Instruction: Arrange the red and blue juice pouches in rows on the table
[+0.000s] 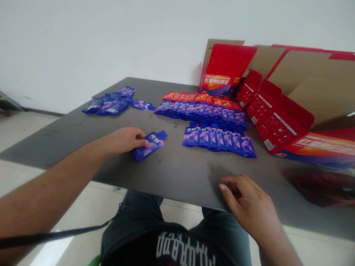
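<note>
Between the thumb and fingers of my left hand (126, 140) is a blue drink pouch (149, 145) with a spout tab, tilted over the table's near half. My right hand (246, 195) is at the front edge of the table, fingers loosely bent and apart, holding nothing. Beyond it lies a row of overlapping blue pouches (219, 139). Farther back, a longer bank of blue pouches (199, 110) lies in front of red pouches (194, 97). A loose heap of blue pouches (111, 102) is at the far left, with a single pouch (142, 105) beside it.
On the right of the grey table (177, 177) stand open red cartons: one at the back (222, 70), and a larger one (327, 146) nearer. Smaller red boxes (277, 118) lean against it. A blurred dark red object (318, 186) is at the right edge. A white wall closes the back.
</note>
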Motion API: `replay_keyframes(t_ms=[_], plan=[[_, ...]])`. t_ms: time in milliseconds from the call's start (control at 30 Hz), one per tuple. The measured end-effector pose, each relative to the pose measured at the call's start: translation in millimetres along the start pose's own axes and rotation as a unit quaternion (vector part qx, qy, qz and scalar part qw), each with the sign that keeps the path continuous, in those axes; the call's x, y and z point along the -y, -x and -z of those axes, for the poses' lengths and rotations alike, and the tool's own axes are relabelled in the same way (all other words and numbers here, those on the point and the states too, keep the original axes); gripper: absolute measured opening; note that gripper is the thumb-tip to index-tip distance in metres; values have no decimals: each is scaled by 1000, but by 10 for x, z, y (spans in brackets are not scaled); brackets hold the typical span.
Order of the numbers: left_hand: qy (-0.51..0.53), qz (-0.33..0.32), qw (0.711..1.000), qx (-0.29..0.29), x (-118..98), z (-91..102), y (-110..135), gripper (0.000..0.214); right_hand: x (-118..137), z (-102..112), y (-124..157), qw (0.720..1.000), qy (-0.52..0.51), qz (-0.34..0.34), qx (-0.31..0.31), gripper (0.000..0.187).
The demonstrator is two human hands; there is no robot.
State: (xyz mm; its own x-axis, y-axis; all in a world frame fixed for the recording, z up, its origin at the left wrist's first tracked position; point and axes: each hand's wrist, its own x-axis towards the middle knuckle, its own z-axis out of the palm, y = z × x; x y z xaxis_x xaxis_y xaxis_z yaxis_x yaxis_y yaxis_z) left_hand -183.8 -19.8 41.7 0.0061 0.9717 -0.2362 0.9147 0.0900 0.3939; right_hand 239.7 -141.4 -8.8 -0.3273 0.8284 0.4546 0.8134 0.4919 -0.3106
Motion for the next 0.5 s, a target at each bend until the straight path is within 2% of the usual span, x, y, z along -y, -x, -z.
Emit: replay_keyframes(t_ms=[100, 200, 267, 367, 433, 500], plan=[[43, -6, 999, -5, -10, -36, 11, 30, 29, -6, -1, 1000, -5, -14, -2, 21], [172, -4, 985, -26, -85, -115, -42, 27, 41, -13, 7, 1000, -10, -17, 0, 20], [302, 3, 953, -30, -201, -172, -129, 23, 45, -13, 10, 1000, -14, -10, -2, 19], [447, 19, 894, 4, -462, -252, -303, 15, 50, -3, 5, 1000, -17, -4, -3, 17], [480, 35, 875, 40, -651, -304, -415, 10, 57, 6, -1, 1000, -17, -6, -1, 17], [479, 49, 874, 68, -816, -354, -502, 9, 65, 14, -6, 1000, -17, -6, 3, 18]])
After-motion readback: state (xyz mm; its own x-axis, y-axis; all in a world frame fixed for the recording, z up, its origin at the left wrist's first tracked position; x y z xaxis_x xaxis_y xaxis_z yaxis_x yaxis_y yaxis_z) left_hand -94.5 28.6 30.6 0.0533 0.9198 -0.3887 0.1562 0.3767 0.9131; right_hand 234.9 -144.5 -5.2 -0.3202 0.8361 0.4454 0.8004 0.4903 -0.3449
